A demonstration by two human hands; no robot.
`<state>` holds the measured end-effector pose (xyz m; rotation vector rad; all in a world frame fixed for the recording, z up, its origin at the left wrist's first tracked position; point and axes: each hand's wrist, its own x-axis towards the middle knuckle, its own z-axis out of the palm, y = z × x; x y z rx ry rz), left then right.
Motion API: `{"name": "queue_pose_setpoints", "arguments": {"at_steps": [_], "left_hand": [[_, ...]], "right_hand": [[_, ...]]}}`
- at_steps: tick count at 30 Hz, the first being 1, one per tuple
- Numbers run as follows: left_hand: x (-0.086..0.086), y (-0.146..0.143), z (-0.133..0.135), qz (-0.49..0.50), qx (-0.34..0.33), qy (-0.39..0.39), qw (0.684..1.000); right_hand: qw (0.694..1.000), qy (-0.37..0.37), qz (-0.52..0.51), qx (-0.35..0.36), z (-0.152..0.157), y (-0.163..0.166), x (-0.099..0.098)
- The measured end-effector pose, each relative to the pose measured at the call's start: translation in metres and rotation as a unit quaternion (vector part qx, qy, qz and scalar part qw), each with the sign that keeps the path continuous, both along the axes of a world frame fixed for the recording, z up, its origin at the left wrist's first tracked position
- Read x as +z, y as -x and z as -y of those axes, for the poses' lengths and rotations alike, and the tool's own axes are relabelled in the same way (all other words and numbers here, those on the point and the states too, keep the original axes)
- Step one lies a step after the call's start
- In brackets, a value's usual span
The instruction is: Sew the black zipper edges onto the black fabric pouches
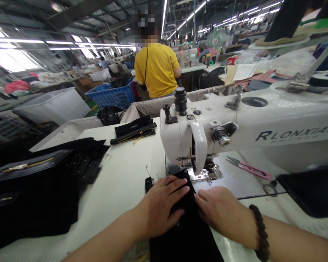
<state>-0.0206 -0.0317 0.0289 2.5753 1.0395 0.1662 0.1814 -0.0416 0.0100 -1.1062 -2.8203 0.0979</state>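
A black fabric piece (190, 236) runs from the near table edge up to the needle area of a white sewing machine (177, 142). My left hand (164, 203) lies on top of it with fingers spread, pressing it down. At the fabric's right edge is my right hand (221, 207), its fingers bent and closed together on that edge; the thumb side is partly hidden. The presser foot (192, 174) sits just beyond the fabric's far end. A small black tab (149, 183) sticks out left of my left hand.
A stack of black pieces with zippers (43, 182) lies at left, and a zippered black piece (133, 131) behind. Pink-handled thread snips (248, 169) and a dark phone-like slab (314, 191) lie at right. A person in yellow (155, 69) is beyond, near a blue crate (112, 95).
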Motion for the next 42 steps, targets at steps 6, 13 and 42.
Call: {"name": "queue_pose_setpoints", "arguments": {"at_steps": [6,13,42], "left_hand": [[0.011,0.002,-0.016,0.002,-0.026,0.014,1.000],[0.006,-0.006,0.025,-0.054,-0.044,-0.066,0.995],[-0.003,-0.014,0.109,0.088,-0.047,-0.190,0.977]], "right_hand": [[0.999,0.002,0.017,-0.032,0.001,0.006,-0.001],[0.996,0.035,0.086,0.002,0.018,0.005,0.015],[0.997,0.043,-0.054,0.028,0.107,-0.013,0.002]]}}
